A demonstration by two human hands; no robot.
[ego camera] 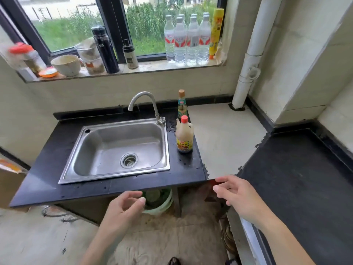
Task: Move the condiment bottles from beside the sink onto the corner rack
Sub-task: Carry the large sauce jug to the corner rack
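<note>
While two condiment bottles [184, 135] stand beside the sink [116, 150], both hands [124, 209] hover empty, loosely curled.

Two condiment bottles, both upright on the dark counter just right of the sink [116, 150]. Nearer one: red-capped bottle [184, 133], squat body with a small handle at the neck, pale brownish liquid inside, yellow and red label low on the front, cap closed. Behind it, closer to the wall and right of the faucet base: slim glass bottle [182, 103] with tan cap, green and white label, narrow neck, lower part hidden by the red cap in front
</note>
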